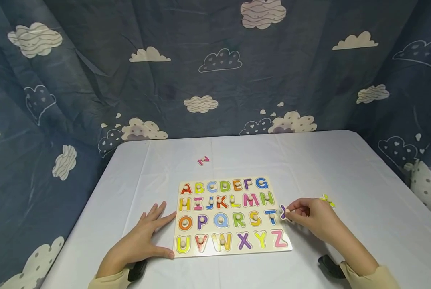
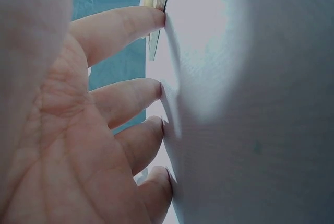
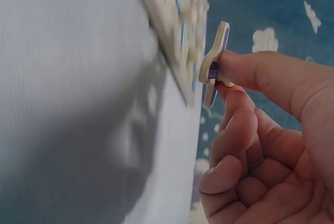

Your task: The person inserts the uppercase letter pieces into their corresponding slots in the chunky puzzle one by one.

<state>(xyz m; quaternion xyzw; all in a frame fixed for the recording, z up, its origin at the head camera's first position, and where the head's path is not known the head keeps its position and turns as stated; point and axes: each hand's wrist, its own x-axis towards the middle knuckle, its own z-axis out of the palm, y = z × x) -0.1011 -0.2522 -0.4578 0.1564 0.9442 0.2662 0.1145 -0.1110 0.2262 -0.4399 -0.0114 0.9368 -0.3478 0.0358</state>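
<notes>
A wooden alphabet puzzle board (image 1: pixel 237 230) lies on the table, most of its letters bearing small round knobs. Its X, Y and Z spots show colour but no knob. Beside the board's right edge, my right hand (image 1: pixel 316 218) pinches a purple letter X piece (image 1: pixel 282 212) between thumb and forefinger, raised off the table. In the right wrist view the X piece (image 3: pixel 215 65) is seen edge-on near the board's edge. My left hand (image 1: pixel 141 235) has its fingers spread, its thumb and forefinger touching the board's left side and the other fingertips (image 2: pixel 156 89) resting on the cloth.
A pink letter Z piece (image 1: pixel 203 160) lies on the white tablecloth (image 1: pixel 157 160) behind the board. Past the right hand lies a yellow-green letter Y piece (image 1: pixel 328 200), partly hidden by it. A dark curtain with clouds (image 1: pixel 201 104) hangs behind the table.
</notes>
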